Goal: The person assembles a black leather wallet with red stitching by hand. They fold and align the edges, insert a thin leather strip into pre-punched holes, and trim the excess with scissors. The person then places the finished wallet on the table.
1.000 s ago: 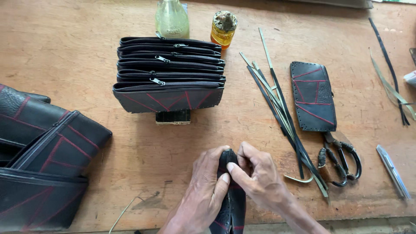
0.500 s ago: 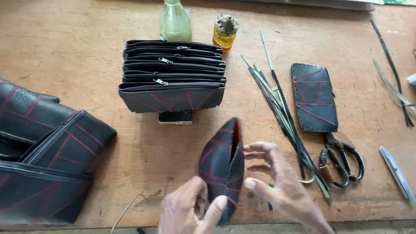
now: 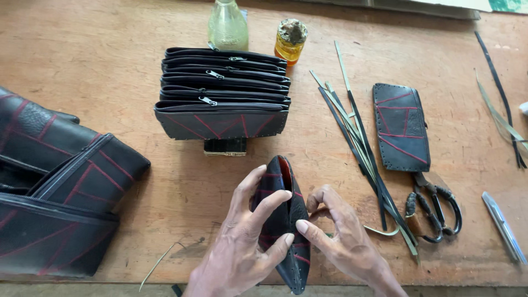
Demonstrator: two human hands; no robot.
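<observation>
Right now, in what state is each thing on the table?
Pouch: folded, gripped by left hand and right hand.
Stacked pouches: zipped shut, standing in a row.
Flat piece: lying flat.
Scissors: closed.
Amber jar: upright, capped.
Glass bottle: upright.
Strips: loose bundle.

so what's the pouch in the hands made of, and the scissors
The pouch, held by the left hand and right hand, looks like matte black leather or rubber with red stitched lines and a red lining. The scissors look like dark, dull metal.
</observation>
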